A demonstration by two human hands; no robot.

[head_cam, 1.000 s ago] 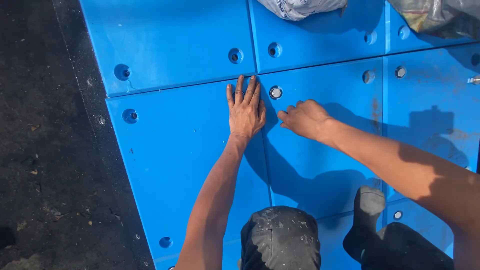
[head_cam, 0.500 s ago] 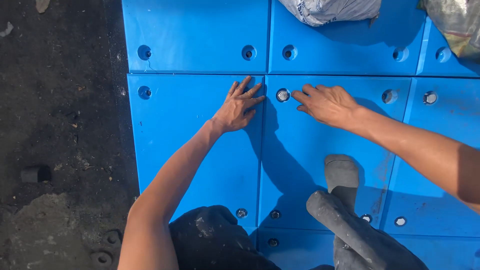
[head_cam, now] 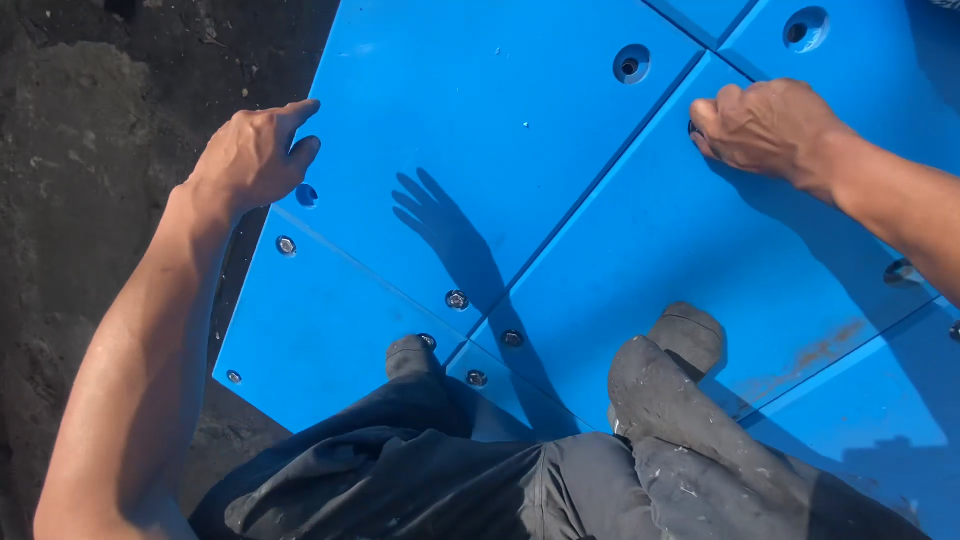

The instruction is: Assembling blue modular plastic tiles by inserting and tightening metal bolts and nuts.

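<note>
We're crouched over the blue panels [head_cam: 480, 120], both arms out, hands well apart. Our right hand [head_cam: 765, 125] is curled, knuckles up, fingertips pressed down at a bolt hole [head_cam: 692, 128] just beside the seam betw. two panels; the hole is mostly covered, so we can't tell whether the fingers pinch a bolt or only touch the rim. Our left hand [head_cam: 250, 155] hangs loosely spread above the panel's outer edge, holding nothing; its shadow falls well to the right of it, so it's prob. not touching the surface.

Key relation: the seam runs diagonally, from near our boots [head_cam: 680, 350] up and away toward the right hand. The covered hole sits right under the right fingertips, so the right hand is much nearer to it than the left. Nearest to the left hand is an open hole [head_cam: 307, 195] just below its fingers, w/ a seated bolt [head_cam: 286, 244] a bit nearer us. Another open hole [head_cam: 629, 66] lies beyond and left of the right hand. Dark ground [head_cam: 90, 150] lies left of the left arm.
</note>
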